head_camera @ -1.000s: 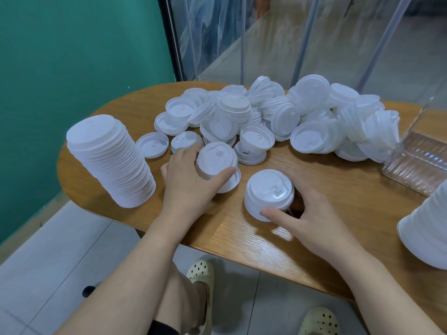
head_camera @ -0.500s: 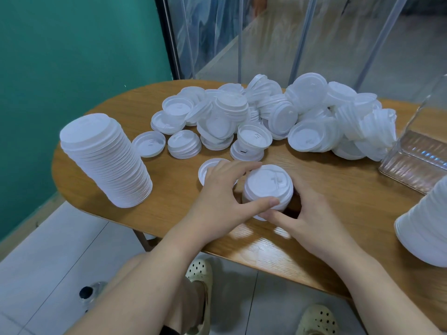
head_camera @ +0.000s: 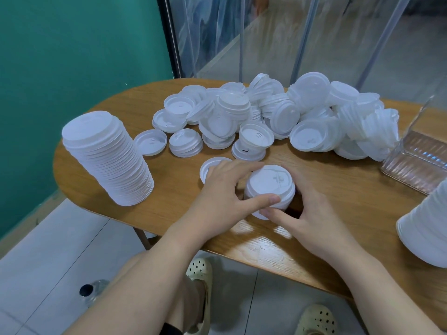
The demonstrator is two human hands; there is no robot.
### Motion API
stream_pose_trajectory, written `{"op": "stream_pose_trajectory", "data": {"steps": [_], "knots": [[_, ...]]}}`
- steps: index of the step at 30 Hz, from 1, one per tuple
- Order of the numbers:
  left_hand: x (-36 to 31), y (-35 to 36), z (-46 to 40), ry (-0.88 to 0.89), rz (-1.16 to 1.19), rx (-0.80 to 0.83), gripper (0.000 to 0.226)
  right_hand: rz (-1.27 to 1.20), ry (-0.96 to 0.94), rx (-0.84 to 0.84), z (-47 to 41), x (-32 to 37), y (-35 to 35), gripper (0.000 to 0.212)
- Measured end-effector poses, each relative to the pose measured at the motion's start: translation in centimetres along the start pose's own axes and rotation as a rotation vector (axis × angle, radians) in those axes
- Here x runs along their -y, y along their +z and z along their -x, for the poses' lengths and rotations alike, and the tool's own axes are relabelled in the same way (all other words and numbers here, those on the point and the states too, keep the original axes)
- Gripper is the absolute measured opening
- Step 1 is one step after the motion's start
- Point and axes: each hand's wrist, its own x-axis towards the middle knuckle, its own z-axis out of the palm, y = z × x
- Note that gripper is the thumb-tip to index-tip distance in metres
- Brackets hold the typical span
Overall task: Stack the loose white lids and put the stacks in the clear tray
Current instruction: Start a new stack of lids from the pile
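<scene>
A short stack of white lids (head_camera: 270, 183) stands near the front edge of the wooden table (head_camera: 338, 199). My left hand (head_camera: 225, 199) grips it from the left, thumb laid across its front. My right hand (head_camera: 307, 213) holds it from the right and front. One loose lid (head_camera: 210, 165) lies partly under my left hand. A heap of loose white lids (head_camera: 278, 117) covers the far half of the table. The clear tray (head_camera: 418, 165) sits at the right edge, only partly in view.
A tall stack of lids (head_camera: 108, 155) stands at the table's left end, and another tall stack (head_camera: 428, 228) leans at the right edge. A green wall (head_camera: 72, 56) is on the left. A bottle (head_camera: 93, 292) stands on the floor below.
My left hand carried lids from the left onto the short stack and now grips that stack beside my right hand. One loose lid stayed where the left hand had been.
</scene>
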Motion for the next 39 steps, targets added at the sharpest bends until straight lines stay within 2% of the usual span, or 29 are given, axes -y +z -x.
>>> {"op": "stream_pose_trajectory", "data": {"steps": [2,6,12,15,17,20,23,26,30,34,39], "knots": [[0.5,-0.5,-0.2,0.024,-0.018,-0.062,0.057,0.01,-0.003,-0.002,0.0,0.0,0.0,0.077],[2.4,-2.6,-0.2,-0.003,-0.129,-0.177,0.032,0.013,0.016,0.003,0.0,-0.2,-0.2,0.074],[3.9,-3.5,0.2,-0.13,-0.253,-0.083,0.05,0.024,0.013,0.003,-0.1,-0.1,-0.2,0.079],[4.0,-3.3,-0.2,-0.134,-0.302,-0.092,0.04,0.025,0.016,0.005,-0.1,-0.1,-0.2,0.078],[4.0,-3.3,-0.3,-0.134,-0.254,-0.128,0.024,0.019,0.021,0.011,0.0,0.0,-0.2,0.077],[3.3,-3.4,-0.2,-0.178,-0.034,-0.243,0.01,0.014,0.025,0.017,0.0,0.1,-0.2,0.077],[2.7,-3.6,-0.1,-0.233,0.169,-0.337,0.021,0.012,0.024,0.013,0.0,0.0,-0.2,0.078],[2.9,-3.7,-0.2,-0.318,0.228,-0.314,0.035,0.022,0.026,0.013,0.0,-0.1,-0.2,0.078],[3.8,-3.5,-0.5,-0.396,0.069,-0.252,0.032,0.028,0.034,0.016,0.0,0.1,-0.3,0.074],[4.5,-3.1,-0.7,-0.402,-0.151,-0.232,0.029,0.035,0.027,0.015,0.0,0.1,-0.3,0.073],[4.3,-3.2,-0.5,-0.384,-0.22,-0.201,0.036,0.037,0.026,0.017,0.0,0.1,-0.3,0.071]]}}
